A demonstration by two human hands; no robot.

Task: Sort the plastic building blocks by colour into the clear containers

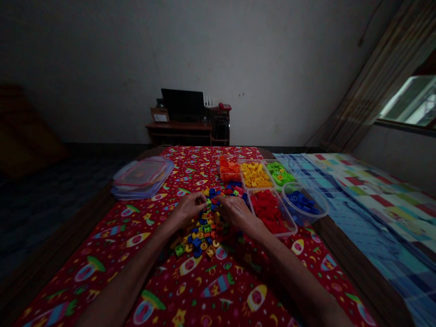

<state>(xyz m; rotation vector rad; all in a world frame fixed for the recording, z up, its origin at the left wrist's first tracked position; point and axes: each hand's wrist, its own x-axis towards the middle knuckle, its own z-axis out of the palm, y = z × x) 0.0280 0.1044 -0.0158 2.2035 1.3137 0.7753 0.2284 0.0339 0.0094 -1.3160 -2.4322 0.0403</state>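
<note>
A pile of small mixed-colour plastic blocks (204,231) lies on the red patterned tablecloth (211,290). My left hand (189,208) rests on the pile's far left edge, fingers curled in a pinch over the blocks. My right hand (235,211) lies palm down on the pile's right side, its fingers bent toward the left hand. What either hand pinches is too small to make out. Clear tubs beside the pile hold sorted blocks: orange (229,169), yellow (255,175), green (279,173), red (270,210). A round bowl (304,203) holds blue ones.
A stack of clear lids (143,177) sits at the table's left. A checked cloth (368,195) covers a surface on the right. A desk with a dark monitor (185,109) stands at the back wall. A curtain and window (408,100) are at the right.
</note>
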